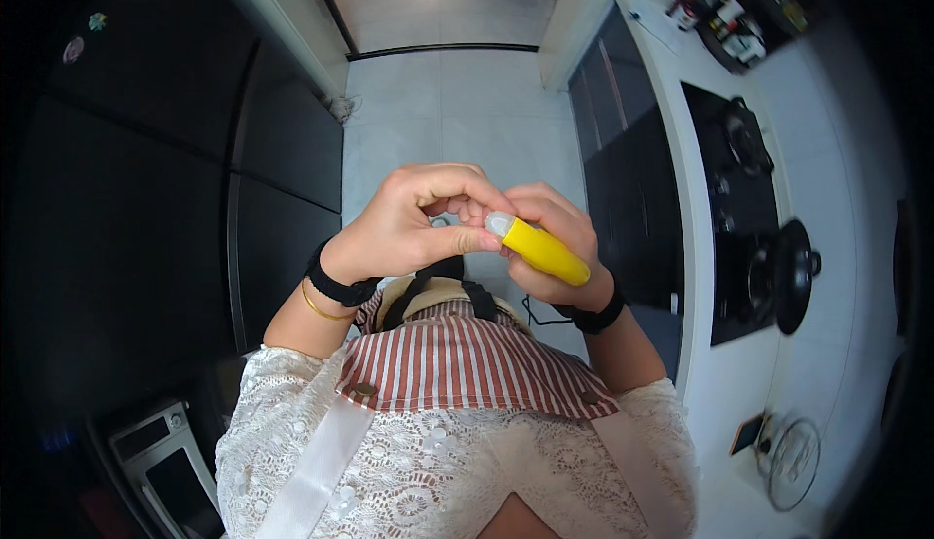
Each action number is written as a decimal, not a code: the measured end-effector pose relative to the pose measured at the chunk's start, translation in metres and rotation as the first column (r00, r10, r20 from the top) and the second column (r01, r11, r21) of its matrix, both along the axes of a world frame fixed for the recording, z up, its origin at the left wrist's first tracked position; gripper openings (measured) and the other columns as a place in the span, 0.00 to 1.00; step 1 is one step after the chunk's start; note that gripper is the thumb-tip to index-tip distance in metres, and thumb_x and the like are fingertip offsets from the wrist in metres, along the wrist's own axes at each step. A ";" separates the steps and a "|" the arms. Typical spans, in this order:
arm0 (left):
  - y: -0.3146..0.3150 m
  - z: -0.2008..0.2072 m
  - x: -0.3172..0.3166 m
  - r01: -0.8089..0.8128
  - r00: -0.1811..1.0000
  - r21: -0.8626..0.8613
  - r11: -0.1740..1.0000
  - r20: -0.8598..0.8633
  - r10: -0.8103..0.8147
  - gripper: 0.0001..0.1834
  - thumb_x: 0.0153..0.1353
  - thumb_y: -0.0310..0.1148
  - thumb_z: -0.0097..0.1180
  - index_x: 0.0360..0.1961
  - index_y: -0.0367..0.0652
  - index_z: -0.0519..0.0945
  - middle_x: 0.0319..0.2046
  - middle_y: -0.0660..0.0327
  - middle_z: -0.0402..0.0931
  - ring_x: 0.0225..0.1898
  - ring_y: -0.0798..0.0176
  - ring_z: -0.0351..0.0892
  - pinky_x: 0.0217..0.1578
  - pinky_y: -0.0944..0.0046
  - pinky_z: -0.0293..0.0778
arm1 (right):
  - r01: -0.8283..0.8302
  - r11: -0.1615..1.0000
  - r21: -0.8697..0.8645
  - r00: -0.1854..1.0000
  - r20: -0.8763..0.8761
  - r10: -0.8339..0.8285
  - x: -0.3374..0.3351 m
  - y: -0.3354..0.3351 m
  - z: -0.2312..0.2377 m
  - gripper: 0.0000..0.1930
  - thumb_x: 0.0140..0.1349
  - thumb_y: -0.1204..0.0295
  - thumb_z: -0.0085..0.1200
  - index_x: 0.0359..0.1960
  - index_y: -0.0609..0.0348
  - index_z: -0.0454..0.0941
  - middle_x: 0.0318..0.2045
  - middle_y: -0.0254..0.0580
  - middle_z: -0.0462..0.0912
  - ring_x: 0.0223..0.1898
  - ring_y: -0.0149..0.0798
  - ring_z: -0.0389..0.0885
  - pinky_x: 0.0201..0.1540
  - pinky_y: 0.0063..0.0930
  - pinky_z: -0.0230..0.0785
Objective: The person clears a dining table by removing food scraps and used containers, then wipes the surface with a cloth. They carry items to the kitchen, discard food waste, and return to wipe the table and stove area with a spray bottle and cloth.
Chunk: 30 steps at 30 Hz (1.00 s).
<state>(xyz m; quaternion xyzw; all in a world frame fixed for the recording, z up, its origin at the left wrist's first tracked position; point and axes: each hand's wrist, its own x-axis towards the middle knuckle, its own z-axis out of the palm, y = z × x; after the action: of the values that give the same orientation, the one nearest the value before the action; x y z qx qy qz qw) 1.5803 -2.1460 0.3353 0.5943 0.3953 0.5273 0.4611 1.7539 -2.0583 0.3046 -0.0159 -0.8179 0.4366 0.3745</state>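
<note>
In front of my chest, both hands meet around a slim yellow object (pixel 545 252) with a rounded end and a smooth surface; its exact kind does not show. My right hand (pixel 569 223) is closed around it, and the yellow body lies slanted across the palm side. A whitish translucent tip (pixel 499 224) sticks out at its upper left end. Thumb and fingers of my left hand (pixel 413 213) pinch at that tip. Some fingertips of both hands are hidden behind one another. Each wrist wears a black band.
Tall dark cabinets (pixel 117 208) line the left side, with a microwave-like appliance (pixel 165 461) lower down. On the right runs a white counter (pixel 671 101) with a black stove (pixel 735 198), a dark lidded pan (pixel 793 276), bottles (pixel 744 43) and a glass lid (pixel 795 463). A doorway lies ahead.
</note>
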 end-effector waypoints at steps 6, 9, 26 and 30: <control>0.097 -0.014 -0.115 -0.140 0.985 -0.022 0.990 -0.104 0.137 0.13 0.48 0.22 0.61 0.38 0.37 0.78 0.29 0.64 0.74 0.29 0.75 0.69 0.33 0.77 0.68 | -0.039 0.997 -0.065 0.997 0.071 0.044 -0.118 0.111 -0.015 0.15 0.41 0.86 0.47 0.35 0.66 0.70 0.28 0.44 0.73 0.27 0.41 0.73 0.31 0.24 0.66; 0.154 -0.022 -0.162 -0.157 0.981 -0.138 0.978 -0.132 0.139 0.12 0.50 0.23 0.60 0.38 0.39 0.78 0.26 0.67 0.73 0.28 0.77 0.67 0.31 0.76 0.66 | -0.080 0.978 -0.190 0.973 0.200 0.119 -0.161 0.169 -0.022 0.13 0.43 0.85 0.46 0.34 0.64 0.71 0.25 0.42 0.72 0.23 0.39 0.70 0.28 0.24 0.64; 0.523 -0.050 -0.392 -0.005 0.995 -0.437 0.900 -0.093 -0.040 0.15 0.65 0.39 0.41 0.26 0.41 0.67 0.18 0.69 0.63 0.21 0.76 0.61 0.24 0.75 0.60 | -0.291 0.876 -0.384 0.898 0.206 0.388 -0.391 0.552 -0.056 0.15 0.45 0.82 0.47 0.38 0.63 0.69 0.23 0.34 0.68 0.24 0.27 0.66 0.27 0.20 0.59; 0.598 -0.048 -0.449 -0.042 0.990 -0.381 0.924 -0.138 -0.011 0.15 0.65 0.39 0.42 0.26 0.41 0.68 0.17 0.70 0.62 0.21 0.76 0.60 0.25 0.74 0.60 | -0.406 0.859 -0.313 0.857 0.195 0.476 -0.456 0.643 -0.054 0.15 0.46 0.81 0.48 0.39 0.63 0.69 0.24 0.36 0.68 0.26 0.29 0.66 0.30 0.21 0.60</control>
<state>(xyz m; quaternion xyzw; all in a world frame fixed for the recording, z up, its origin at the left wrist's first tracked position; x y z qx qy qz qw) 1.1314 -1.5485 0.2870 0.5248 0.5261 0.4013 0.5355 1.2974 -1.4150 0.2510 0.0659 -0.7772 0.6088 0.1450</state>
